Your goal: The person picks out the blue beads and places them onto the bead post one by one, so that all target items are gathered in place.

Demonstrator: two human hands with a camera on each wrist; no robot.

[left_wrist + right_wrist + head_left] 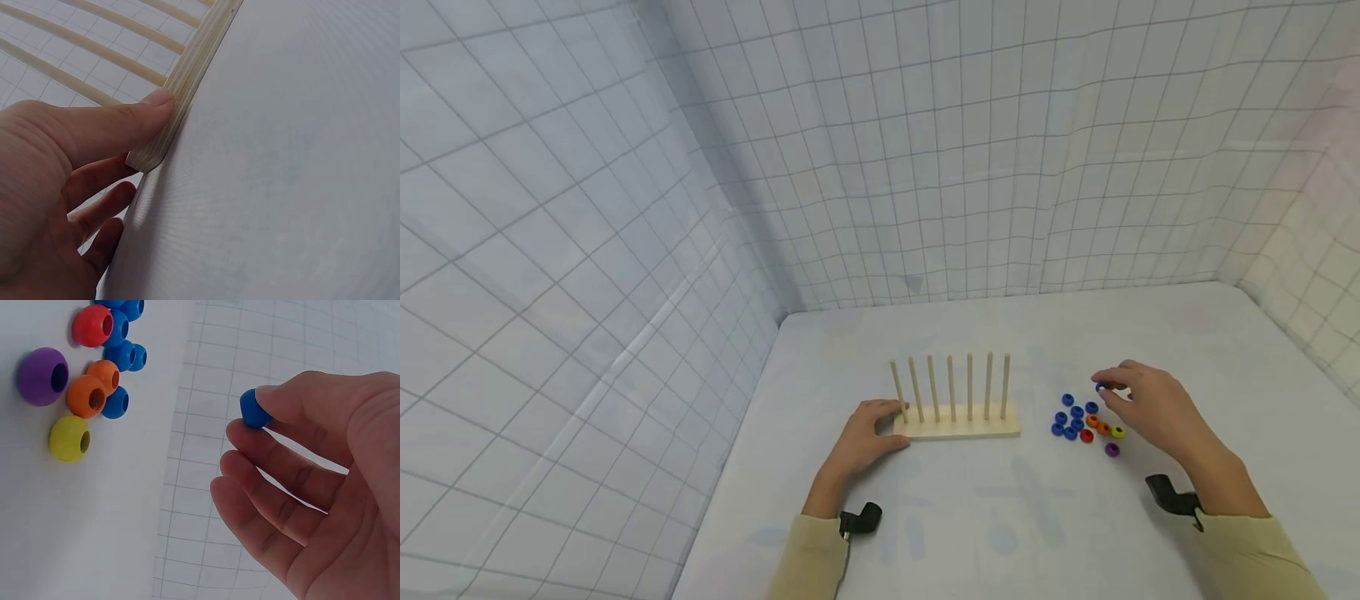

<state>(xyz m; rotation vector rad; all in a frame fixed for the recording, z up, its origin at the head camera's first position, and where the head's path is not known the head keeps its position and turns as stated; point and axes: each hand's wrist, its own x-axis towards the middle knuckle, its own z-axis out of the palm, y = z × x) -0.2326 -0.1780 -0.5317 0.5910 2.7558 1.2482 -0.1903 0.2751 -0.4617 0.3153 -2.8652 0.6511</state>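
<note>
My left hand [862, 437] grips the left end of a pale wooden base [958, 429], thumb on its front edge and fingers behind. Several upright wooden pegs [951, 388] rise in a row from that base, all bare. Over on the right, my right hand [1157, 408] pinches a blue bead [253, 409] between thumb and fingertips, raised above the table. Below and left of that hand lies a loose group of beads: several blue ones [1071, 433], orange ones [86, 396], a red one [92, 326], a yellow one [69, 439] and a purple one [41, 376].
Everything stands on a white-covered table [970, 525]. White cloth walls with a grid pattern [910, 167] close off the back and both sides. A black wrist camera mount [861, 518] sits on the left forearm, and another mount [1172, 496] on the right.
</note>
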